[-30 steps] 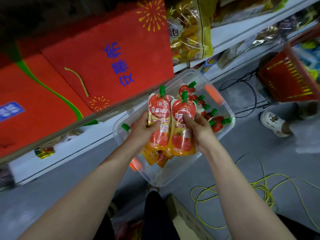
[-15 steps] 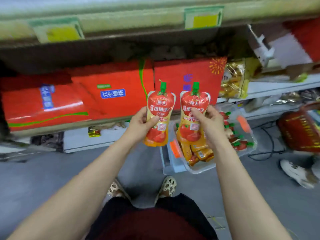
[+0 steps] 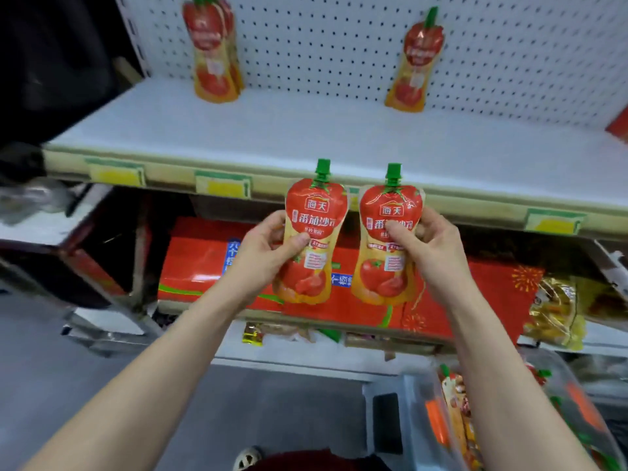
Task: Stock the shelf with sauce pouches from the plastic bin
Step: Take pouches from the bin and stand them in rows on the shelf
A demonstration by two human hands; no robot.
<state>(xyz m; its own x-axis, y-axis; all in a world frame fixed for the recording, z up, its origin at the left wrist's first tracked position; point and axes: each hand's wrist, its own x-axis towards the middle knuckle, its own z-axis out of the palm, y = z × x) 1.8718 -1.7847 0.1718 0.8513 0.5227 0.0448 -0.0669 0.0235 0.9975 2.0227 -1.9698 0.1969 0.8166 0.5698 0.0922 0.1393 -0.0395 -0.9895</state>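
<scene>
Pouches upright, caps up: my left hand (image 3: 268, 253) pinches the left tomato sauce pouch (image 3: 314, 229) at its waist. My right hand (image 3: 433, 248) grips the right tomato sauce pouch (image 3: 387, 266) likewise. Both are just below the white shelf (image 3: 306, 137), caps level with its front lip. I'd raise them over that lip and seat each base flat between the back-left pouches (image 3: 214, 52) and the back-right pouch (image 3: 413, 62), releasing only once they stand. The plastic bin (image 3: 418, 406) lies well below the shelf.

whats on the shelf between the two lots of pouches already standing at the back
Nothing: in the head view the white shelf is bare between the left pouches and the right pouch, with only pegboard behind.
</scene>
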